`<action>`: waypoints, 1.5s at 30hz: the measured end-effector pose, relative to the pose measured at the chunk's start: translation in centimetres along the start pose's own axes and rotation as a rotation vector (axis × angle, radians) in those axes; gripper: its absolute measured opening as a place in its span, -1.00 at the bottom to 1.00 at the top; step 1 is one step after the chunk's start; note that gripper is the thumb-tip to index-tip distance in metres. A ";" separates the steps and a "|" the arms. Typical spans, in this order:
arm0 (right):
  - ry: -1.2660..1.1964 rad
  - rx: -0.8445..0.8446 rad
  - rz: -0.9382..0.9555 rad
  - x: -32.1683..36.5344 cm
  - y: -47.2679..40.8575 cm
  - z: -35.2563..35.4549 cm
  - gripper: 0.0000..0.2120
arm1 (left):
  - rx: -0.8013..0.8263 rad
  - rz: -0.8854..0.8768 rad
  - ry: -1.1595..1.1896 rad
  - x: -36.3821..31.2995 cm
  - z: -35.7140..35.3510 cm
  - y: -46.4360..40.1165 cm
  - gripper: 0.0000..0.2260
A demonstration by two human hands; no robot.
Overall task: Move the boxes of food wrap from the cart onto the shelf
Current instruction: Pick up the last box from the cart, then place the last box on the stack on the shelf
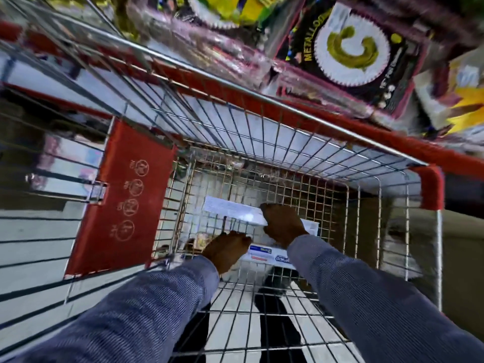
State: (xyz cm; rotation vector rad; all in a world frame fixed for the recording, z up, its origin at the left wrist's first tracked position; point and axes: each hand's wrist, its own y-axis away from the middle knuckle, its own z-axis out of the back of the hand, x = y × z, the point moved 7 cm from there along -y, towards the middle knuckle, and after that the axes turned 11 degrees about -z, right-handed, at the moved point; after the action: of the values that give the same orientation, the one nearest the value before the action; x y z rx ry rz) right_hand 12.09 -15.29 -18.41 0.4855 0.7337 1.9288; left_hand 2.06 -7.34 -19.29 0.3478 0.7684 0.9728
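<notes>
Head view: both hands reach deep into the wire cart [288,142], low in the middle of the frame. The right hand [281,222] is closed around one end of a long white box of food wrap [230,210], lifted off the cart floor. The left hand [226,248] is curled over more boxes [267,254] on the bottom; whether it grips one I cannot tell. The shelf goods [348,45] at upper right are blurred, so the task looks unfinished: at least these boxes remain.

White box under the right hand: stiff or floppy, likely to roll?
The white box looks long and flat-sided, so probably stiff and unlikely to roll. The right hand grips one end only; it may tilt when lifted. Probably light.
</notes>
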 end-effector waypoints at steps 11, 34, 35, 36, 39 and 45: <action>-0.152 -0.277 0.100 -1.1 11.3 19.3 -0.52 | -0.241 -0.017 0.052 -2.4 15.0 8.8 -0.46; -0.178 -0.857 0.105 -6.8 34.6 65.1 -0.59 | -0.922 -0.007 -0.254 -15.6 61.8 29.9 -0.49; -0.179 -0.848 0.089 -7.3 34.0 66.0 -0.62 | -0.923 -0.002 -0.259 -15.7 62.7 29.8 -0.48; -0.176 -0.845 0.074 -7.8 33.4 67.3 -0.63 | -0.931 -0.008 -0.267 -15.8 64.0 29.7 -0.48; -0.173 -0.816 0.016 -9.6 31.1 70.2 -0.53 | -0.941 -0.032 -0.260 -15.5 66.9 29.2 -0.53; -0.108 -0.773 -0.084 -12.7 25.9 72.8 -0.46 | -0.955 -0.047 -0.250 -14.1 70.4 27.6 -0.54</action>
State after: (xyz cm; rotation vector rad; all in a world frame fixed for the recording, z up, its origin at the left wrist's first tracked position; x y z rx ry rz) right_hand 45.32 -14.77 52.50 0.0698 -0.0882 1.9122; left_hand 31.23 0.17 51.46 -0.3763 0.0327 1.1156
